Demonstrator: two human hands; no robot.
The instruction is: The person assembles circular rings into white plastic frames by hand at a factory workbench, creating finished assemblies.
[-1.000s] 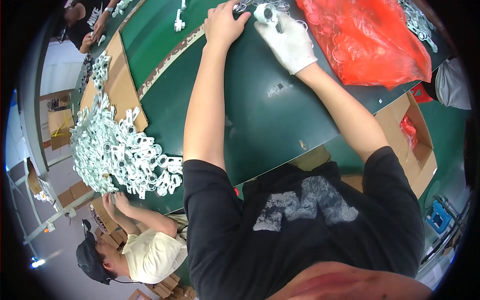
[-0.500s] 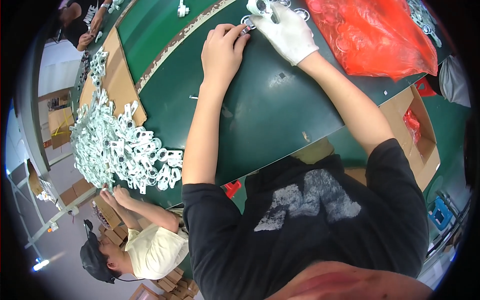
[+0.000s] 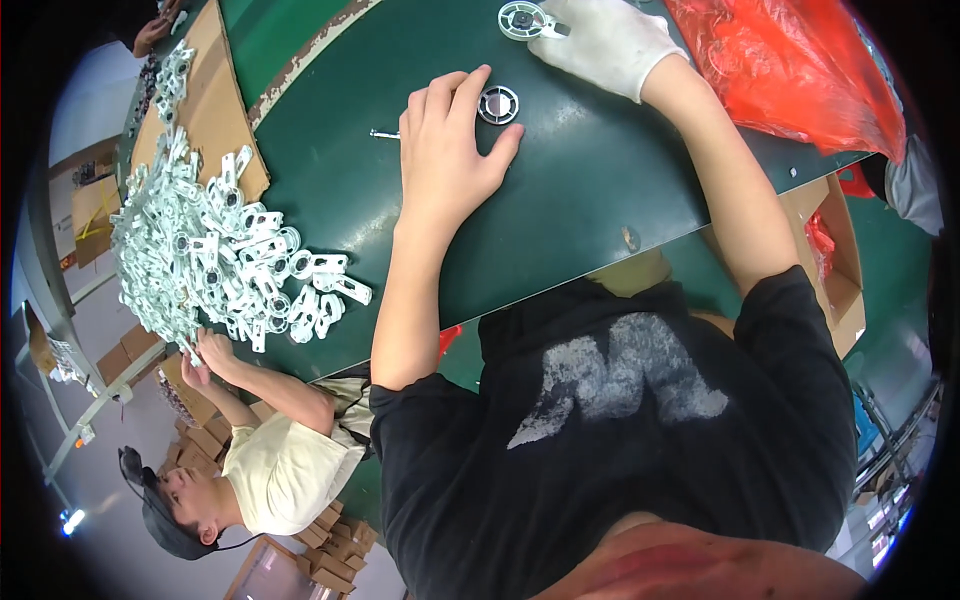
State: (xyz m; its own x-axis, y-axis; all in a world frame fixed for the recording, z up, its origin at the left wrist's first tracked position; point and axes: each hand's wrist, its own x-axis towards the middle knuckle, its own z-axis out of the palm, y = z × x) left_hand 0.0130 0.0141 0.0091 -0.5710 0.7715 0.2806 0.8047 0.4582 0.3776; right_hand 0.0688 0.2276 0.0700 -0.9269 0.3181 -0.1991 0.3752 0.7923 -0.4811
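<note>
A pale round-headed clip is held over the far middle of the dark green table by the gloved right hand, apparently pinched near its legs, though the fingertips are partly hidden. It can be judged light, stiff and rather smooth; the thin spokes of its head look the most fragile part, so it is best gripped at the legs. Nearer and slightly left, a spoked ring is framed by the spread thumb and index finger of the bare left hand; whether its rim is touched cannot be told. Its outer edge seems the safest hold. Farther out, a red plastic bag is spread on the right, and a pile of similar clips is heaped on the left beside a cardboard sheet.
</note>
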